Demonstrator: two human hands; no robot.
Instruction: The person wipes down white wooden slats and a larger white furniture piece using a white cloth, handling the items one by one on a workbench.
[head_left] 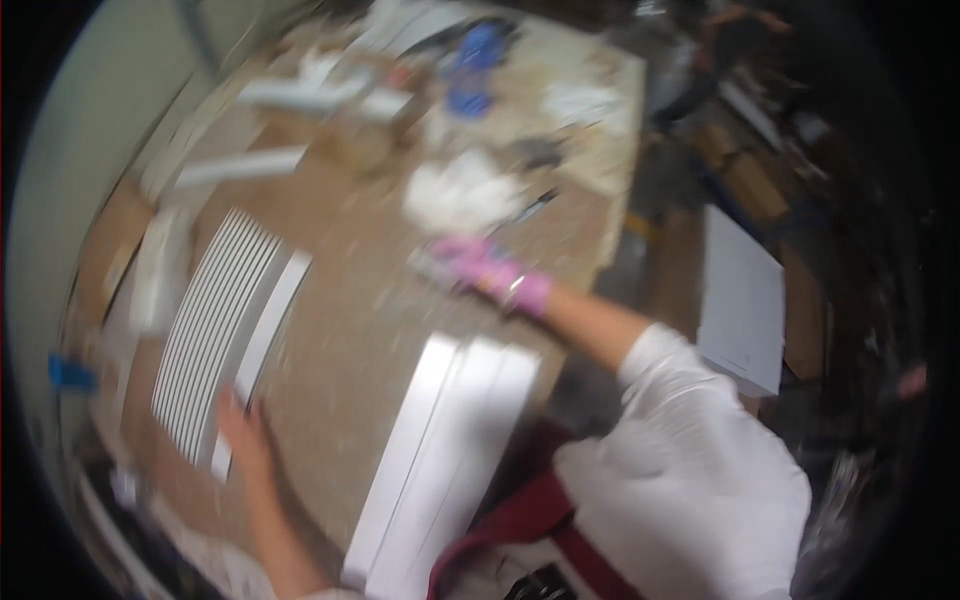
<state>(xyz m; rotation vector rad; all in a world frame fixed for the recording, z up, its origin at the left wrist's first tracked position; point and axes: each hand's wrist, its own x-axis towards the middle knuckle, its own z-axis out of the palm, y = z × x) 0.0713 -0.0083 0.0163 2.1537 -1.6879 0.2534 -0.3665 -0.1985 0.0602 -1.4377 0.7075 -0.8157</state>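
White sleeve (690, 470): nearest the camera, at lower right; by it the gloved arm is being held out over the brown tabletop (340, 230).
Single white strip (277, 315): being laid at left, lengthwise beside the slats, seemingly so that both are being left within easy reach of one hand.
Thin white slats (215, 335): being spread side by side in a fanlike row, perhaps so that each edge is being left exposed.
Left hand (243, 435): bare, being rested at the strip's lower part, thumb and fingers slightly apart; whether anything is being pinched cannot be told.
Right hand (485, 270): in a pink glove, being blurred; a pale patch is being shown at the fingertips, but how far they are being opened, or whether something is being gripped, cannot be told.
White panels (440, 470): being laid lengthwise near the body, probably for handy access.
Crumpled white material (465, 195): being left just beyond the glove, a dark slim tool (537, 205) beside it.
Blue bottle (475, 75): being stood farther back, presumably out of the working area.
White box (740, 300): being set off to the right, apart from the tabletop.
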